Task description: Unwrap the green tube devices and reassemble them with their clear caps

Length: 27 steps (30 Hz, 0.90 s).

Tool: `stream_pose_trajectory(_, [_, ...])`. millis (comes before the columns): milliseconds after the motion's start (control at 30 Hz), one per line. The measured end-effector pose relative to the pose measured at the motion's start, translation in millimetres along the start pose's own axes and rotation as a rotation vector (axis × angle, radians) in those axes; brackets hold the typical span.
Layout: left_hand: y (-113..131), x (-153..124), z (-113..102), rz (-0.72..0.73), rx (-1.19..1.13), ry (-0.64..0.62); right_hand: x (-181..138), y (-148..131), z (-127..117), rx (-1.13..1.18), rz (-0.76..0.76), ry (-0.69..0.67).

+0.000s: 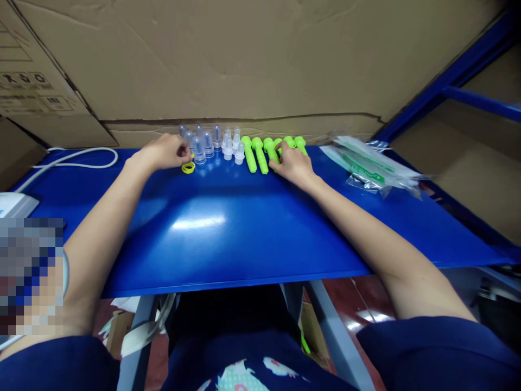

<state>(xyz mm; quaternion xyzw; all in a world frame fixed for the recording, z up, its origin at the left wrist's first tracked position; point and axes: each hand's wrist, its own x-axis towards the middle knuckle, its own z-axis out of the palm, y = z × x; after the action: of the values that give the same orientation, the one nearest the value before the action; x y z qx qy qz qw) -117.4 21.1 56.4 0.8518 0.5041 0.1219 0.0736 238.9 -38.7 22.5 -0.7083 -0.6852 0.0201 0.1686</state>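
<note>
My left hand (169, 152) is at the back left of the blue table, its fingertips pinched on a thin yellow ring. Other yellow rings (188, 168) lie just below the fingers. Beside this hand stand several clear plastic tubes with domed tops (198, 150). A few smaller clear nipple-shaped pieces (239, 154) stand to their right. My right hand (292, 164) reaches over a row of bright green plastic handles (259, 155) with round heads. Its fingers close on one green handle (270, 149) and partly hide those behind it.
The blue table (244, 228) meets a cardboard wall (252, 60) at the back. Clear plastic bags with green print (366, 165) lie on the right. A white cable (93, 157) and a white device (18, 205) are on the left. A blue metal frame (431, 81) rises at right.
</note>
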Motion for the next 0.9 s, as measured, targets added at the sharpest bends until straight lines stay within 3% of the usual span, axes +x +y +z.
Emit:
stream_pose_trajectory(133, [16,-3,-5,0.043,0.018,0.054,-3,-3,-6,0.065,0.018,0.075])
stream_pose_trajectory(400, [26,-4,3,0.051,-0.273,0.243,-9,-9,-8,0.201,-0.068,0.25])
stream_pose_trajectory(667, [32,-3,9,0.058,-0.434,0.232,-14,-10,-5,0.177,-0.22,0.277])
stream_pose_trajectory(900, [27,4,20,0.065,-0.536,0.246,-14,-11,-10,0.173,-0.335,0.387])
